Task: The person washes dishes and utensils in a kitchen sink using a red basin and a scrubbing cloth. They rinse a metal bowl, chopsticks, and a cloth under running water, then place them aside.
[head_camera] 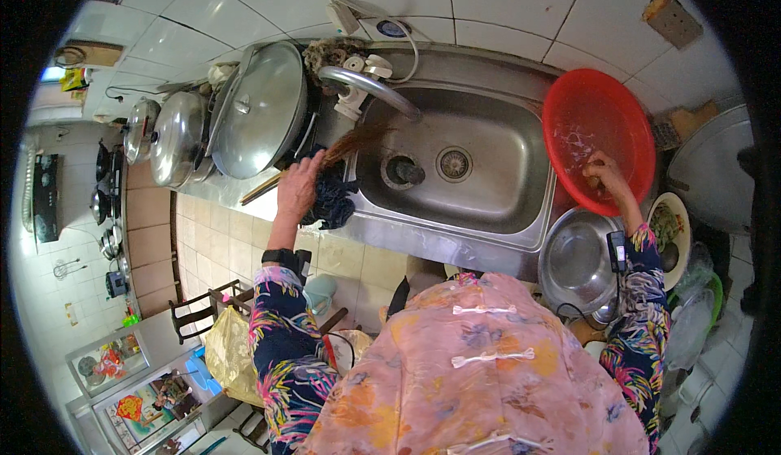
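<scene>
At the left rim of the steel sink, my left hand has its fingers around the near end of a brown fibre brush. The bristles point over the sink and look blurred. Beside that hand, a dark crumpled cloth lies on the counter edge. My right hand reaches into a red plastic basin on the sink's right side. Its fingers are bent near a small brownish thing, too unclear to name. White foam or wet streaks show inside the basin. A dark object sits by the left drain.
A curved faucet arches over the sink. Large lidded pans and chopsticks are at the left. A metal bowl stands below the basin, beside a bowl of greens. A power cord hangs behind the faucet.
</scene>
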Available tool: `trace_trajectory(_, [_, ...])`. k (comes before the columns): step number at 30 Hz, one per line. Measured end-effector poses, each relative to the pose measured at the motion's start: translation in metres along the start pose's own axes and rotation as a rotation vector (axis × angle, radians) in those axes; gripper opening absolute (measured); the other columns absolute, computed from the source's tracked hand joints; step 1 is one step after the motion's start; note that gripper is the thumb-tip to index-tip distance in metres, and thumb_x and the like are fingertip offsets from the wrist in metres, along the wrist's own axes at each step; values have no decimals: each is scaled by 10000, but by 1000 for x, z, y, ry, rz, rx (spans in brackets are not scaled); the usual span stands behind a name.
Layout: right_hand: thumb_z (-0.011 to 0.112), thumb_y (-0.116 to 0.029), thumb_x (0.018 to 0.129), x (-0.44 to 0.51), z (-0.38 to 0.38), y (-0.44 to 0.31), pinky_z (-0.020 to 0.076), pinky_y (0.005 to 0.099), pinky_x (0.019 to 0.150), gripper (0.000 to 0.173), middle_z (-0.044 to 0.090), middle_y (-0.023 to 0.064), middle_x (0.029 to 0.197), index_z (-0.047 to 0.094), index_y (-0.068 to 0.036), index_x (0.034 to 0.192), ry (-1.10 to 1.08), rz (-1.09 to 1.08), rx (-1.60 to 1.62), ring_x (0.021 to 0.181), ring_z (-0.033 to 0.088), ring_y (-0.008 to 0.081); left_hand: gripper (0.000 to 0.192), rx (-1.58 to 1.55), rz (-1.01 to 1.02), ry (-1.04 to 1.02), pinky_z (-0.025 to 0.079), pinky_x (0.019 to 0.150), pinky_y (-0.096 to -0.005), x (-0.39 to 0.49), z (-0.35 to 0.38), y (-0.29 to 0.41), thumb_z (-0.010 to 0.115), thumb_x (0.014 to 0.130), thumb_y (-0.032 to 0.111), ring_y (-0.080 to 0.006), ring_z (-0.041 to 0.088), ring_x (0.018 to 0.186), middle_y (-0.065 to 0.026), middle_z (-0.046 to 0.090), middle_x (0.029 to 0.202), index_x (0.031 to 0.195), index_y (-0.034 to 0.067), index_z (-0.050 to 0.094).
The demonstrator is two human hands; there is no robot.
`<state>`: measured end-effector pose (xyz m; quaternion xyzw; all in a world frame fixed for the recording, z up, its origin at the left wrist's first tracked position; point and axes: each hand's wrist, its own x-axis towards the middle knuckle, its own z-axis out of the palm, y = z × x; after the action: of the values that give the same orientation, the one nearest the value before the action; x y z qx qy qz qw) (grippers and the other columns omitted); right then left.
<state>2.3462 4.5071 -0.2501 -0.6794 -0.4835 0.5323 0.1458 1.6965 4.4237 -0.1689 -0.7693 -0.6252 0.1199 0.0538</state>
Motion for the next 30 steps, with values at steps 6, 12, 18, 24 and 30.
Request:
trace_trajectory(6, [551,-103,793,-21,1,-14,409,268,461,217,537,-1,852,533,-141,1006,-38,-35,424,710,519,88,557,-47,-190,105,448,705,-444,-13,51,-39,474,797,29,-321,568,863,-129,570,922,1332,183,437])
trace_trajectory(12, [658,-181,794,-17,-10,-35,306,211,372,183,536,-13,661,539,-115,916,92,-49,420,477,480,84,604,-139,-240,91,397,909,-444,-12,49,-31,569,768,76,-368,494,1078,-201,508,1195,1345,95,390])
trace_trajectory(18, [576,-346,849,-7,-18,-27,322,240,351,246,555,23,612,588,-100,863,33,-136,285,441,501,122,549,-30,-193,141,361,968,-439,-10,22,-7,599,795,141,-354,470,1130,-196,480,1260,1310,69,421])
trace_trajectory(24, [502,-403,891,28,-26,42,382,282,384,303,588,23,690,604,-117,893,-21,-349,551,497,528,141,497,-13,-181,167,356,972,-445,-13,15,16,596,805,153,-347,472,1126,-194,482,1254,1273,66,452])
trace_trajectory(30, [581,-346,857,28,-23,43,395,271,435,233,548,-6,706,547,-134,947,-112,-468,195,565,516,129,477,-27,-133,256,355,971,-450,-13,12,35,600,809,157,-345,469,1127,-170,492,1243,1257,68,459])
